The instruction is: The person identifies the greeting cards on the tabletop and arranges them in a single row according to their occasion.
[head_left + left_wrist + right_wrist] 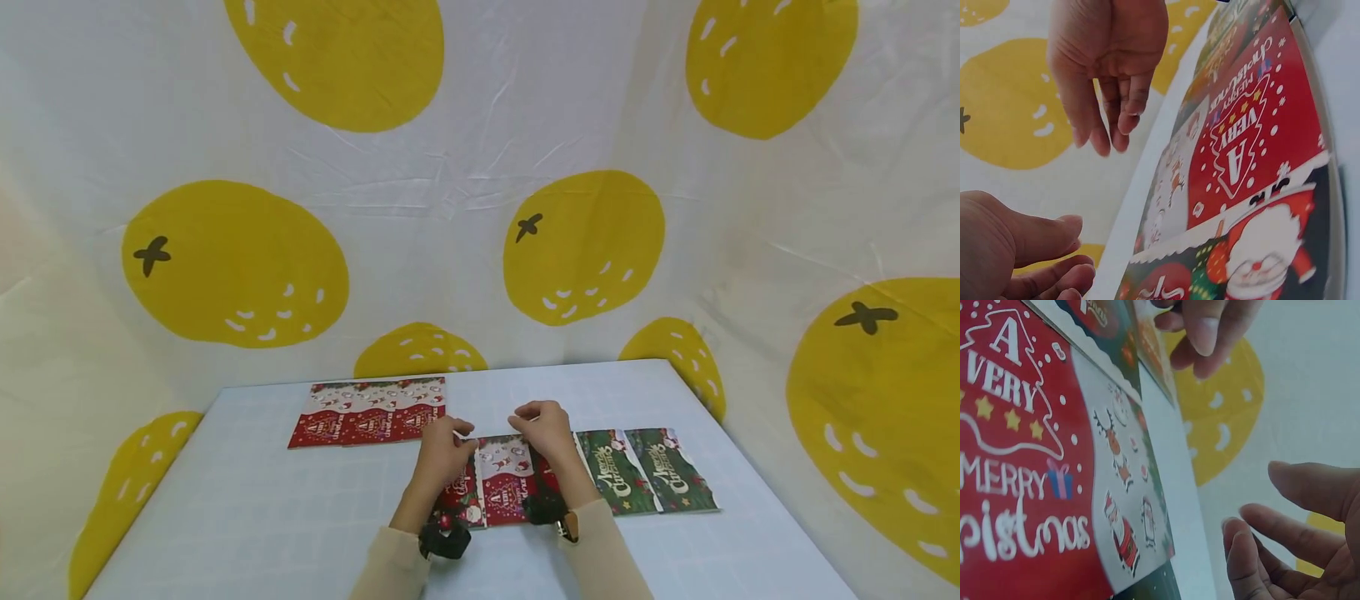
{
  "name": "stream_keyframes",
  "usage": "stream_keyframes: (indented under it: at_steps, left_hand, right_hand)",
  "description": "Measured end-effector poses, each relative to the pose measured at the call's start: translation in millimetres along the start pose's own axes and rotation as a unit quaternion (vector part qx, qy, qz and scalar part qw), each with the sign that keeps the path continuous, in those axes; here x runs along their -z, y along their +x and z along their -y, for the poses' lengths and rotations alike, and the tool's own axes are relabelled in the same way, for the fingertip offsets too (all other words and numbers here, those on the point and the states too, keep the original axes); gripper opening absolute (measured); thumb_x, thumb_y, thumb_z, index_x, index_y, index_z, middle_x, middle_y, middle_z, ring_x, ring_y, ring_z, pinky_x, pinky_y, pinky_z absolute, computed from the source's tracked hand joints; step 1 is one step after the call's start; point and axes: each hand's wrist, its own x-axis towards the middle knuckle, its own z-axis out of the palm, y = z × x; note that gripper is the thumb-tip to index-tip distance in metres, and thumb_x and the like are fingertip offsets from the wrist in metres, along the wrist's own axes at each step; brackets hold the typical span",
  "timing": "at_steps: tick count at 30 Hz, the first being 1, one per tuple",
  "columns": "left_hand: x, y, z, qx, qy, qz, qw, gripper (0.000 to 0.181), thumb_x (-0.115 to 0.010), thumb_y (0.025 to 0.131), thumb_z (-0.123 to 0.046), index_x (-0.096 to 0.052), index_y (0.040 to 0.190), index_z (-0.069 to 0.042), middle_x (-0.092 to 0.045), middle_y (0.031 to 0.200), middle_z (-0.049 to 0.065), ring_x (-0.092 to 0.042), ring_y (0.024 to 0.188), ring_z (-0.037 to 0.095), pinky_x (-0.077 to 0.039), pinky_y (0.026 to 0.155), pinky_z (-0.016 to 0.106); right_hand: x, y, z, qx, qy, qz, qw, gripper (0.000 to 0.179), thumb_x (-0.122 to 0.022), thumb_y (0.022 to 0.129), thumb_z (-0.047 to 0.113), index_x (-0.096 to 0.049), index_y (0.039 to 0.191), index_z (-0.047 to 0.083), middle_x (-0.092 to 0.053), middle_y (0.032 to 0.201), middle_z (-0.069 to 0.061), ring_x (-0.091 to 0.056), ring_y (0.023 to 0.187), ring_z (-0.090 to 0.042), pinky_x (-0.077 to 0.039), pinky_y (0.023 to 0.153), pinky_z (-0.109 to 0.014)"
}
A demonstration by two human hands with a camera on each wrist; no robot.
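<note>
A person's left hand [441, 455] and right hand [547, 432] hover over a row of Christmas cards [499, 510] on a pale surface [225, 517]. Both sets of fingers are loosely extended and hold nothing. Between the arms lies a red-and-white card [510, 485]; aligning it seems the step in hand, and the next move probably calls for nudging its edges. Forearms [583, 490] partly cover neighbouring cards. Two green cards [670, 473] lie right; three red-and-white cards [367, 412] lie farther back, left.
</note>
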Motion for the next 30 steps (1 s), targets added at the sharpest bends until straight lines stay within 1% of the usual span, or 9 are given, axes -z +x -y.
stream_keyframes:
  at_steps: [1, 3, 6, 8, 12, 15, 20, 24, 30]
  left_hand:
    - [-1.9, -0.7, 0.2, -0.003, -0.001, 0.002, 1.0, 0.024, -0.08, 0.092, -0.009, -0.077, 0.114, 0.003, -0.074, 0.107, 0.015, -0.059, 0.075, 0.016, -0.052, 0.065, 0.031]
    - [-5.2, -1.9, 0.4, 0.002, -0.007, 0.004, 1.0, 0.024, -0.08, 0.093, -0.009, -0.078, 0.114, 0.002, -0.074, 0.106, 0.014, -0.058, 0.074, 0.015, -0.051, 0.064, 0.029]
    - [-9.5, -3.0, 0.8, 0.006, -0.012, 0.005, 0.9999, 0.023, -0.079, 0.093, -0.009, -0.077, 0.114, 0.001, -0.073, 0.104, 0.011, -0.057, 0.073, 0.015, -0.048, 0.062, 0.029]
    - [-12.4, -4.1, 1.0, 0.015, -0.016, 0.006, 0.9997, 0.022, -0.079, 0.094, -0.009, -0.078, 0.113, 0.0, -0.073, 0.103, 0.009, -0.056, 0.073, 0.014, -0.047, 0.063, 0.028]
    - [-17.8, -6.7, 2.1, 0.007, -0.017, 0.004, 0.9998, 0.02, -0.08, 0.093, -0.008, -0.078, 0.111, 0.0, -0.072, 0.1, 0.009, -0.055, 0.073, 0.014, -0.046, 0.063, 0.028]
    - [-20.4, -7.8, 2.8, -0.007, -0.018, 0.0, 0.9998, 0.019, -0.08, 0.092, -0.006, -0.078, 0.11, 0.001, -0.071, 0.098, 0.01, -0.054, 0.072, 0.014, -0.045, 0.062, 0.028]
    - [-20.3, -7.3, 6.2, 0.0, -0.016, 0.004, 0.9999, 0.021, -0.081, 0.091, -0.006, -0.078, 0.111, 0.0, -0.07, 0.099, 0.01, -0.055, 0.073, 0.015, -0.046, 0.063, 0.029]
    - [-19.4, -5.2, 10.3, 0.017, -0.015, 0.013, 0.9997, 0.025, -0.08, 0.092, -0.007, -0.077, 0.116, -0.001, -0.072, 0.106, 0.01, -0.056, 0.075, 0.015, -0.048, 0.065, 0.03]
    - [-17.8, -3.8, 13.4, 0.032, -0.016, 0.009, 0.9993, 0.03, -0.082, 0.09, -0.007, -0.076, 0.119, -0.003, -0.072, 0.112, 0.01, -0.057, 0.076, 0.014, -0.05, 0.065, 0.029]
  right_hand:
    - [1.5, -1.0, -1.8, -0.006, 0.005, 0.002, 1.0, 0.023, -0.077, 0.095, 0.013, -0.075, 0.109, -0.004, -0.07, 0.095, -0.013, -0.071, 0.075, -0.028, -0.058, 0.066, -0.035]
    - [4.6, -2.9, -4.1, -0.01, 0.008, 0.003, 0.9999, 0.023, -0.077, 0.094, 0.013, -0.075, 0.108, -0.005, -0.07, 0.094, -0.013, -0.071, 0.074, -0.025, -0.059, 0.067, -0.035]
    - [8.4, -4.9, -8.2, -0.005, 0.005, 0.006, 1.0, 0.023, -0.077, 0.093, 0.01, -0.075, 0.108, -0.008, -0.071, 0.093, -0.013, -0.07, 0.075, -0.023, -0.059, 0.068, -0.036]
    - [10.1, -5.5, -11.8, 0.0, -0.002, 0.009, 1.0, 0.024, -0.078, 0.092, 0.008, -0.075, 0.108, -0.009, -0.072, 0.092, -0.013, -0.069, 0.074, -0.022, -0.059, 0.068, -0.036]
    - [12.5, -6.0, -18.7, 0.0, -0.016, 0.012, 0.9998, 0.024, -0.08, 0.089, 0.006, -0.075, 0.107, -0.009, -0.071, 0.09, -0.011, -0.066, 0.073, -0.018, -0.058, 0.066, -0.035]
    - [13.7, -5.6, -20.9, -0.003, -0.021, 0.012, 0.9997, 0.023, -0.081, 0.088, 0.004, -0.075, 0.106, -0.009, -0.071, 0.089, -0.01, -0.065, 0.072, -0.017, -0.058, 0.066, -0.035]
    - [12.6, -4.9, -21.9, -0.018, -0.026, 0.021, 0.9993, 0.022, -0.081, 0.088, 0.004, -0.075, 0.106, -0.008, -0.071, 0.089, -0.011, -0.066, 0.075, -0.019, -0.059, 0.069, -0.036]
    - [11.1, -5.2, -22.3, -0.031, -0.033, 0.026, 0.9987, 0.022, -0.081, 0.089, 0.005, -0.076, 0.107, -0.007, -0.072, 0.09, -0.009, -0.067, 0.08, -0.02, -0.059, 0.073, -0.038]
    - [8.8, -4.0, -24.0, -0.03, -0.042, 0.025, 0.9984, 0.021, -0.08, 0.09, 0.005, -0.076, 0.107, -0.007, -0.073, 0.091, -0.009, -0.067, 0.082, -0.021, -0.059, 0.073, -0.039]
